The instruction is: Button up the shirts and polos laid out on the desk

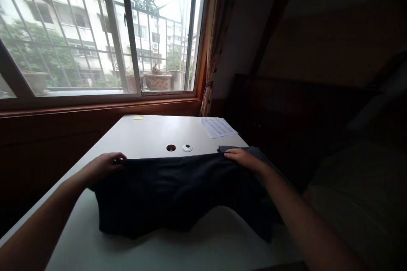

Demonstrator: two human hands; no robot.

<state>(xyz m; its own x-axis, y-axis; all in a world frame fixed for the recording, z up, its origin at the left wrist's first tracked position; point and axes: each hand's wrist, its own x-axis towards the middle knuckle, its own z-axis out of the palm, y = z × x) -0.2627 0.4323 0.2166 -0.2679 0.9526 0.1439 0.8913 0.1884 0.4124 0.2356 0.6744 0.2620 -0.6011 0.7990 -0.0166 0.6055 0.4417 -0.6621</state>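
A pair of dark navy trousers (165, 190) is stretched sideways between my hands over the white table. At the upper left corner of the cloth, my left hand (108, 164) pinches its edge, thumb and fingers closed. Farther right, my right hand (243, 159) grips the same upper edge, fingers over the fabric. Between the two hands the top edge runs nearly straight. The lower edge hangs unevenly, with one part drooping at the right. Some of the cloth spreads beyond my right hand, partly hidden by my forearm.
The white table (152, 133) stands below a barred window (159, 29). On it are a printed sheet (218, 127), a yellow note (138, 117), a round hole (171, 148) and a white round cap (187, 147). A curtain (212, 51) hangs at the window's right; the right side is very dark.
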